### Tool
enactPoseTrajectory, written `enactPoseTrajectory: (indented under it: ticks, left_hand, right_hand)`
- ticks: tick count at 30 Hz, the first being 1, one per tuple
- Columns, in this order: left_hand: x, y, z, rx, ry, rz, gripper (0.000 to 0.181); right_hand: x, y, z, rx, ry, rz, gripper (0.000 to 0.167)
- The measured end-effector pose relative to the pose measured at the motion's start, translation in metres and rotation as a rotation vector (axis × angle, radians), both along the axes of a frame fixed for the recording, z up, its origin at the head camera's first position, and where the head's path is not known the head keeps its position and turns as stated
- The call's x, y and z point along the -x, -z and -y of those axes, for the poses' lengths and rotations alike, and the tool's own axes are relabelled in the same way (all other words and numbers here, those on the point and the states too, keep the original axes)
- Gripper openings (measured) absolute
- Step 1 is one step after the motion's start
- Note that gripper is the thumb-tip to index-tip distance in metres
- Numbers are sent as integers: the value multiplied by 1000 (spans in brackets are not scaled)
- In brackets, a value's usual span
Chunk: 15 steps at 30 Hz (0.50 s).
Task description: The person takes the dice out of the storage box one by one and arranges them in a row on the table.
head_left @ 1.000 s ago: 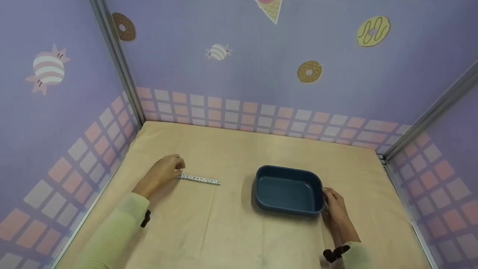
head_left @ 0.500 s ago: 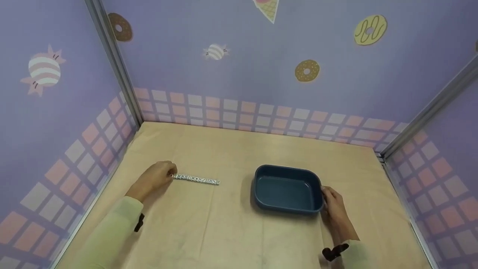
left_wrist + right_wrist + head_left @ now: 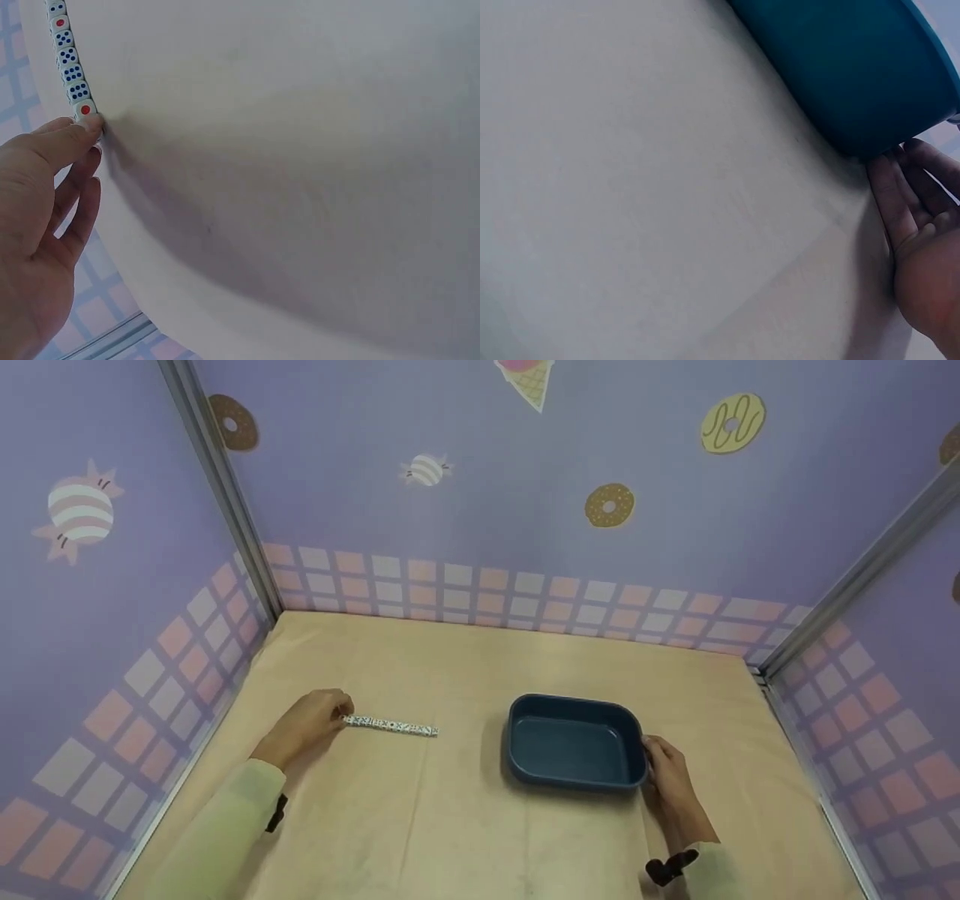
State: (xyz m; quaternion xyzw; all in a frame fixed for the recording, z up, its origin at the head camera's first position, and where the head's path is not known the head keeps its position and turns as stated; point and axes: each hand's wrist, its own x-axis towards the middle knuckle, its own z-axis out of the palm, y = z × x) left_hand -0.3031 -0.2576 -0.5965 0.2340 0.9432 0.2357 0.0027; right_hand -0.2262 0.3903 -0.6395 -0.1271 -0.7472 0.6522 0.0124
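Note:
A straight row of small white dice point(image 3: 390, 726) lies on the left of the table, their faces marked with blue and red pips. My left hand point(image 3: 306, 724) pinches the die point(image 3: 85, 110) at the row's left end between thumb and fingers. Right of the row stands a dark blue rectangular dish point(image 3: 574, 746) with rounded corners and nothing visible inside. Against its right end rests my right hand point(image 3: 673, 776); in the right wrist view, fairly straight fingers point(image 3: 889, 199) touch the dish's lower outer wall, and the thumb's position there is unclear.
A beige cloth point(image 3: 465, 840) covers the table. Purple walls point(image 3: 337, 450) printed with sweets and doughnuts enclose its back and sides, with metal posts point(image 3: 225, 495) at the corners.
My left hand has shifted left to the end of the dice row and now pinches the die there. The right hand and the dish stay in place. The head view has shifted slightly.

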Motion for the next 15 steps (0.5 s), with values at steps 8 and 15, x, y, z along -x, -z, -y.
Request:
enactPoseTrajectory:
  ticks: [8,15]
  left_hand:
    - [1,4,-1,34,14,-59,17]
    - [0,5,-1,55,20,-114,15]
  right_hand:
    - [-8,-24,7,20,-21,49,45]
    - [-8,-22,7,25,-25,26,46]
